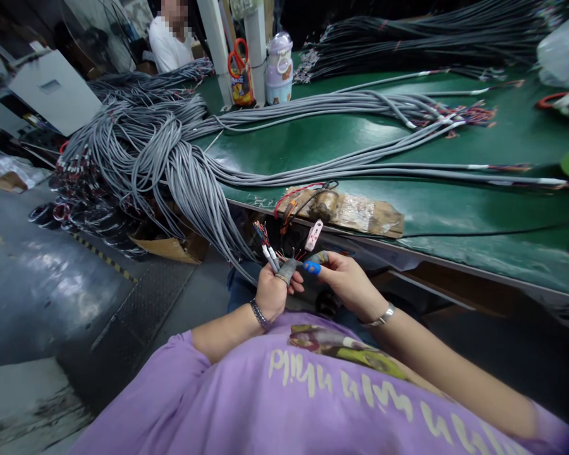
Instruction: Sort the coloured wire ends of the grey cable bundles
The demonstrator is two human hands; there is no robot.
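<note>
My left hand (274, 292) is closed around several grey cables (268, 258), whose white-banded ends stick up and fan out into thin coloured wires (262, 232). A grey cover sits on its thumb. Close beside it, my right hand (348, 281) pinches at the thin wires that spread from the left hand. Its thumb wears a blue cover with spots, and a grey cover is on a finger. The exact spot between the right fingertips is mostly hidden. Just beyond the hands, a pink-and-white clip (314, 235) hangs at the table edge.
Long grey cables (180, 148) lie over the green table (384, 142) and droop off its left side. A taped cardboard-covered block (360, 213) rests on the front edge. Behind stand orange-handled scissors (238, 58), a lilac bottle (279, 69) and a person (168, 44). Black cables (408, 41) lie farther back.
</note>
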